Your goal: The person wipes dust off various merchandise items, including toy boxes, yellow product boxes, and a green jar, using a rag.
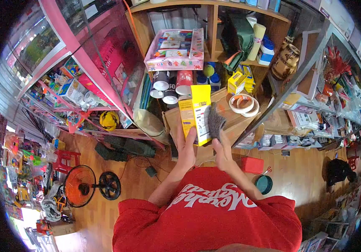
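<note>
The left hand (186,150) held the yellow box (194,110), fingers wrapped round its lower end. The right hand (223,153) pinched a grey pad (215,121) by its bottom edge, just beside the box.

You have the box (195,113) just left of the pad (216,122); tape rolls (244,103) lie to their right, perhaps on a carton (235,122); cups (176,86) stand behind.

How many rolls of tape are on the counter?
2. One tape roll overlaps the other on the counter, right of the yellow box in the left hand and grey pad in the right hand. More may be hidden.
</note>
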`<state>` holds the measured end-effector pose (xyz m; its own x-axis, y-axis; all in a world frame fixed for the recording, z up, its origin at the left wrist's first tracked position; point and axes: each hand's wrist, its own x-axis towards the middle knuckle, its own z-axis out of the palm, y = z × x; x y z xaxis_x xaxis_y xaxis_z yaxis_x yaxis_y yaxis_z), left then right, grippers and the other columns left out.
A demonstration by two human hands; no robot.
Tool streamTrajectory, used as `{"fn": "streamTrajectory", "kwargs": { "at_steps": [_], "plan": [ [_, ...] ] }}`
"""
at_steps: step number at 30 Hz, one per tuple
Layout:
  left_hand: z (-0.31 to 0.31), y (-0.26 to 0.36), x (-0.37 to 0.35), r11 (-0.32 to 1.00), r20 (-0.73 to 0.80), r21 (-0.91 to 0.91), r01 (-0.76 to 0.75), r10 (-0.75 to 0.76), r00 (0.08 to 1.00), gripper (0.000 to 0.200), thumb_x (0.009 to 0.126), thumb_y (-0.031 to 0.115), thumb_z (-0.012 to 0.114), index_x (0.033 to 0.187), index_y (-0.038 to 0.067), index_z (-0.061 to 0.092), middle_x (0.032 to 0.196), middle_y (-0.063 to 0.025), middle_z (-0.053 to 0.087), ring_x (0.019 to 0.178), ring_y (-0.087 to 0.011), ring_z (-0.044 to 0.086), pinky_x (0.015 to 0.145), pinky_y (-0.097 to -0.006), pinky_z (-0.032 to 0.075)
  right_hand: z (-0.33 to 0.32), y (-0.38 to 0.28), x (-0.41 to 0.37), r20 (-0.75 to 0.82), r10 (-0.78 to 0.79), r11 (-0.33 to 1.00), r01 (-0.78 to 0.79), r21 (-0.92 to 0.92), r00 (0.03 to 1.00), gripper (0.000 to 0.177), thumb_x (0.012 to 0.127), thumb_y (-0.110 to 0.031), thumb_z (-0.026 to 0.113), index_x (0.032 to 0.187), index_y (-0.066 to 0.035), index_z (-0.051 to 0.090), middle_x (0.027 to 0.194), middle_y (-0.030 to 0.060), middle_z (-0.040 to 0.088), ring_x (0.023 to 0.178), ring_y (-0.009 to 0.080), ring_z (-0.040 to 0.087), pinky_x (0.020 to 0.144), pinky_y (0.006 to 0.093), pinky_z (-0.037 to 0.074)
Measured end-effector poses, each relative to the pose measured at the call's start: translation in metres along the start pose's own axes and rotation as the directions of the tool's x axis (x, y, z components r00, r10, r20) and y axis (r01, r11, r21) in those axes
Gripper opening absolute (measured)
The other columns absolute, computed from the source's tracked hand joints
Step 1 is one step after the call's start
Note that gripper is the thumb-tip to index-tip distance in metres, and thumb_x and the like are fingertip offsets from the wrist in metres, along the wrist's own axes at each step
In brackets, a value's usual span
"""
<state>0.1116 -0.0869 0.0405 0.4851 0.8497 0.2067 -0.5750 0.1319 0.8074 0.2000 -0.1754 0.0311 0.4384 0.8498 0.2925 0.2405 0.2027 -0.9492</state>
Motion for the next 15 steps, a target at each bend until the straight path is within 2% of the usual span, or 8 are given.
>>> {"fn": "streamTrajectory", "kwargs": {
  "at_steps": [1,2,4,6,9,12,13,15],
  "plan": [
    [0.001,0.0,-0.002,0.999,-0.015,-0.021,0.032,-0.033,0.999,0.059,0.095,0.012,0.049,0.145,0.002,0.019,0.134,-0.0083,0.041,0.119,-0.015,0.043,0.1,-0.0287,0.034,0.001,0.001,-0.001,0.015,-0.097,0.994,0.097,-0.04,0.995,0.05,0.093,-0.016,0.036,0.134,0.012,0.029,0.144,0.0269,0.023,0.134,0.0331,0.024,0.109,0.0371,0.018],
    [-0.005,-0.004,0.001,0.979,0.009,0.188,-0.082,0.082,0.997,0.06,0.093,0.01,0.05,0.145,0.004,0.02,0.133,-0.0081,0.043,0.117,-0.0147,0.044,0.098,-0.0277,0.036,0.003,0.001,-0.002,0.029,-0.192,0.978,0.194,-0.077,0.981,0.052,0.093,-0.016,0.036,0.135,0.013,0.027,0.147,0.0283,0.017,0.138,0.036,0.017,0.111,0.039,0.014],
    [0.008,0.019,0.004,0.972,0.033,0.21,-0.105,0.1,0.994,0.061,0.092,0.009,0.051,0.145,0.003,0.021,0.134,-0.0088,0.042,0.116,-0.0149,0.045,0.097,-0.0288,0.036,0.01,-0.004,-0.004,0.064,-0.329,0.938,0.334,-0.095,0.942,0.055,0.093,-0.016,0.035,0.136,0.015,0.022,0.149,0.0294,0.006,0.14,0.0402,0.004,0.112,0.0426,0.007],
    [0.01,0.018,0.008,0.927,0.081,0.311,-0.21,0.195,0.978,0.061,0.091,0.006,0.051,0.144,0.0,0.021,0.136,-0.0119,0.041,0.117,-0.0168,0.045,0.099,-0.032,0.036,0.013,-0.009,-0.004,0.086,-0.362,0.92,0.371,-0.124,0.928,0.056,0.093,-0.019,0.035,0.137,0.014,0.022,0.149,0.0297,0.006,0.14,0.0418,0.005,0.112,0.0442,0.007],
    [-0.004,-0.006,-0.011,0.889,0.153,0.437,-0.133,0.072,0.986,0.062,0.09,0.003,0.05,0.144,-0.002,0.019,0.138,-0.0146,0.038,0.123,-0.0194,0.041,0.101,-0.0327,0.034,0.012,-0.014,0.012,0.009,-0.433,0.892,0.43,-0.143,0.901,0.06,0.093,-0.025,0.034,0.138,0.012,0.021,0.15,0.0294,0.004,0.14,0.0419,0.004,0.112,0.0444,0.006],
    [0.002,-0.016,-0.028,0.904,0.174,0.398,-0.156,0.093,0.98,0.065,0.09,0.003,0.051,0.145,-0.001,0.016,0.143,-0.0166,0.031,0.127,-0.0243,0.037,0.104,-0.0352,0.031,0.001,-0.034,0.033,-0.008,-0.393,0.909,0.387,-0.153,0.92,0.061,0.093,-0.028,0.031,0.141,0.008,0.02,0.15,0.0284,0.002,0.14,0.0415,0.003,0.113,0.043,0.006],
    [0.007,-0.016,-0.028,0.963,0.131,0.246,-0.111,0.08,0.988,0.065,0.091,0.007,0.05,0.145,0.0,0.015,0.143,-0.0166,0.031,0.127,-0.0248,0.037,0.104,-0.036,0.031,0.0,-0.035,0.036,0.004,-0.393,0.91,0.39,-0.141,0.919,0.06,0.093,-0.027,0.032,0.141,0.008,0.019,0.15,0.0282,0.001,0.14,0.0414,0.003,0.113,0.0426,0.006],
    [-0.003,-0.015,-0.013,0.912,0.088,0.352,-0.211,0.193,0.977,0.063,0.093,0.013,0.048,0.145,0.0,0.015,0.143,-0.017,0.031,0.128,-0.0252,0.035,0.105,-0.0369,0.029,0.009,-0.032,0.022,0.082,-0.337,0.932,0.344,-0.113,0.938,0.061,0.093,-0.027,0.032,0.141,0.008,0.019,0.15,0.0277,0.002,0.14,0.0403,0.003,0.113,0.0422,0.006]
  ]
}}
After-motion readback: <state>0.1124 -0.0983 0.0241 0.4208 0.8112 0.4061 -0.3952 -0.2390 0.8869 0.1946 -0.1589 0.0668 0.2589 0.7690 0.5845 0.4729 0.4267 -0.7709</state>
